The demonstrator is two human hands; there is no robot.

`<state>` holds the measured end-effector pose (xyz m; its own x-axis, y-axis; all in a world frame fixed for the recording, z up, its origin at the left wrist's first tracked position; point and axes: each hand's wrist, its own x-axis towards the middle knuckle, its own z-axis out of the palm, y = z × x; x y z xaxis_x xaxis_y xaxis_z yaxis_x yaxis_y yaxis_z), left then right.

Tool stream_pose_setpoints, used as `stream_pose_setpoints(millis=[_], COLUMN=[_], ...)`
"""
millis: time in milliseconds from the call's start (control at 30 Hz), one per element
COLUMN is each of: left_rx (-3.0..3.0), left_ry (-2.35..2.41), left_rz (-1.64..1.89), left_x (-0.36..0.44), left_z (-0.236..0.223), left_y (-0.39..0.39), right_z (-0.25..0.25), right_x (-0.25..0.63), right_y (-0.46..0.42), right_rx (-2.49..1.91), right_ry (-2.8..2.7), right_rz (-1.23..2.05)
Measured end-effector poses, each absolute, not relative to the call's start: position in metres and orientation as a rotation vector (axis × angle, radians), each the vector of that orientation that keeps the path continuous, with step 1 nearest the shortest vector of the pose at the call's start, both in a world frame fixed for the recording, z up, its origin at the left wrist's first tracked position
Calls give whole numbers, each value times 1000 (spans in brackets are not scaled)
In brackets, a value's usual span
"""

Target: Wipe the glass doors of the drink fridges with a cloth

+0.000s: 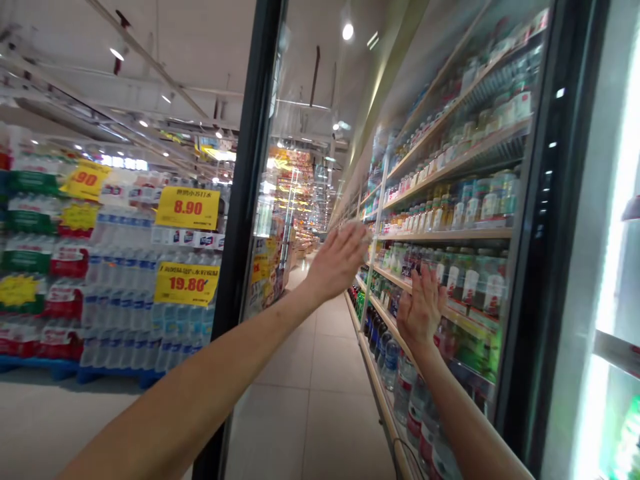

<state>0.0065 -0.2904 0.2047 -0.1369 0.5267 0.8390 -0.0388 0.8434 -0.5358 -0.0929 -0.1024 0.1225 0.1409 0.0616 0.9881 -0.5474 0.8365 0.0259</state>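
Observation:
A glass door (300, 167) with a dark frame stands swung out before me. My left hand (337, 263) lies flat against the pane near its middle, fingers stretched out. Around its fingertips is a pale, blurred patch that I cannot make out. Lower and to the right, my right hand (423, 307) is raised to the same glass with its palm forward and fingers up. I cannot tell whether it touches the pane. Neither hand is wrapped round anything. Shelves of bottles (470, 280) show in the glass behind the right hand, partly covered by it.
At the right edge is a lit cooler interior (615, 267) beside the door's dark frame edge (545, 267). Shrink-wrapped bottle packs (115, 293) stand stacked on blue pallets (110, 377) at the left, with yellow price signs (186, 208). Tiled floor (280, 413) shows through the glass.

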Motion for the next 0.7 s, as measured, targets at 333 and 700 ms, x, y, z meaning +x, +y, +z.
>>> stream_pose_setpoints(millis=[333,700], left_rx=[-342,-369], left_ry=[-1663,-1667], left_rz=[468,525], left_x=[9,7], left_z=[193,189], left_y=[-292,-296], right_z=[122,122], right_x=[-92,-94], right_y=[-102,-102], right_rx=[435,433], right_ry=[-1384,-1373], right_rz=[488,488])
